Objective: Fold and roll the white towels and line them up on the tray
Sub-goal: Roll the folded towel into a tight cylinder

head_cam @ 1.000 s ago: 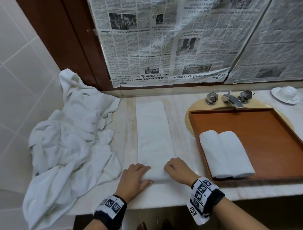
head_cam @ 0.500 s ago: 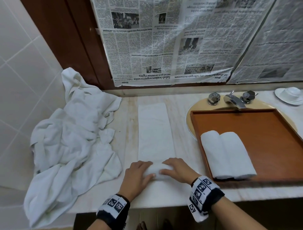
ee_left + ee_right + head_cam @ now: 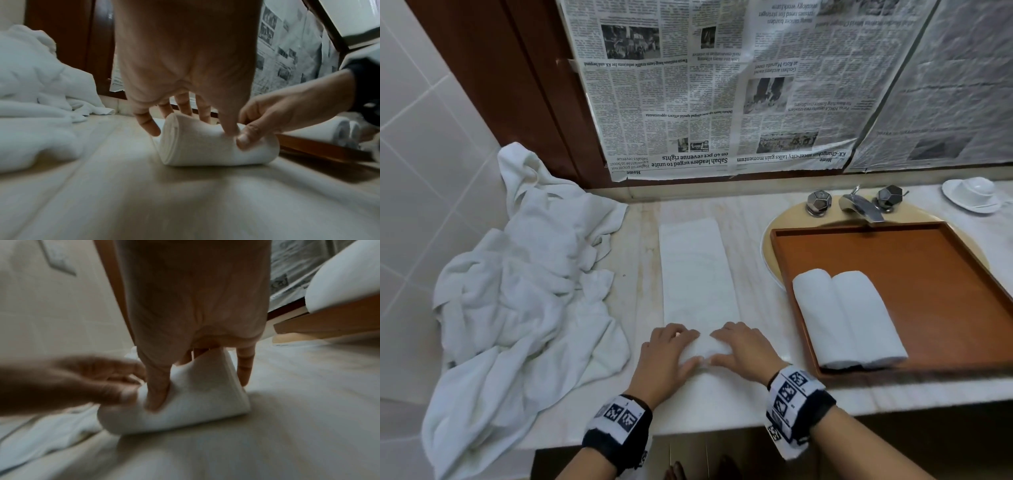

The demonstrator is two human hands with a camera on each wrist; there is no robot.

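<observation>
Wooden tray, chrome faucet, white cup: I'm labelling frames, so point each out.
Wooden tray (image 3: 928, 291): head view, bare floor of the tray.
Chrome faucet (image 3: 861, 205): head view, on the spout.
White cup (image 3: 977, 187): head view, on the cup's rim.

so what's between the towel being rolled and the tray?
Head view: only a bare strip of marble counter lies between the folded towel and the wooden tray; nothing rests there.

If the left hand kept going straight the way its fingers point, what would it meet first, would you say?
Likely only the flat, unrolled stretch of the folded towel ahead of the left hand; beyond that, probably the newspaper-covered wall, though depth is unclear.
</observation>
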